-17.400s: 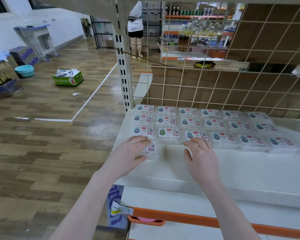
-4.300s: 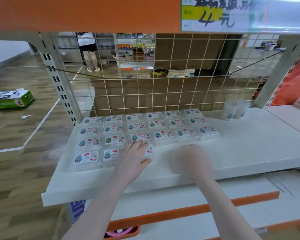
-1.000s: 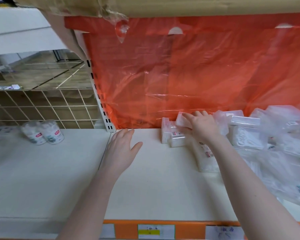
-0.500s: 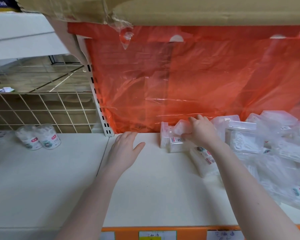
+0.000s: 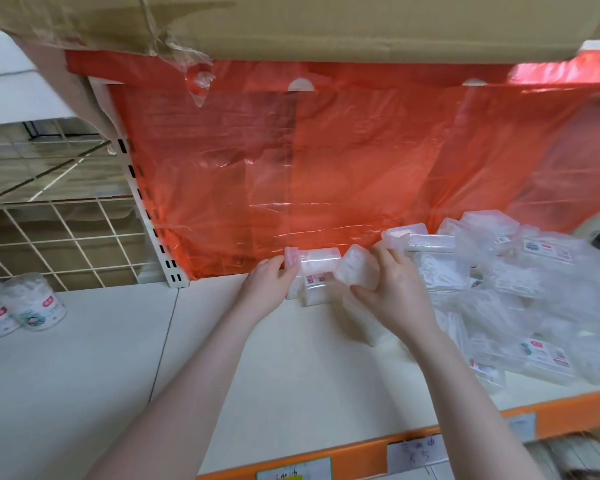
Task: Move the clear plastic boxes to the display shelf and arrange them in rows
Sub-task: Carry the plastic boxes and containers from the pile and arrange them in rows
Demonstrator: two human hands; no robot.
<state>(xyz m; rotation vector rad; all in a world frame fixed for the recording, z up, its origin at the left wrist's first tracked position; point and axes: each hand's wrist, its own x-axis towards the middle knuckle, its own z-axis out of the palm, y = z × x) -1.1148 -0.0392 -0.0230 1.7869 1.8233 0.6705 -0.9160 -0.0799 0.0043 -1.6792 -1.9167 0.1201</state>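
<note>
A loose heap of clear plastic boxes (image 5: 520, 292) with small printed labels fills the right part of a white shelf (image 5: 291, 382). My right hand (image 5: 392, 296) is closed around one tilted clear box (image 5: 355, 270) at the heap's left edge. My left hand (image 5: 271, 287) grips the left side of a small upright stack of clear boxes (image 5: 314, 268) standing against the red backing. The two hands are close together, with the stack between them.
A red plastic sheet (image 5: 326, 168) hangs behind the shelf. Cardboard (image 5: 326, 26) overhangs from above. Two round tubs of cotton swabs (image 5: 21, 306) stand on the neighbouring shelf at the left, before a white wire grid (image 5: 59, 237). An orange price rail (image 5: 361, 452) edges the shelf front.
My left hand has moved right from the bare shelf onto the stack of boxes. My right hand has lifted a box off the heap's edge and tilted it.
</note>
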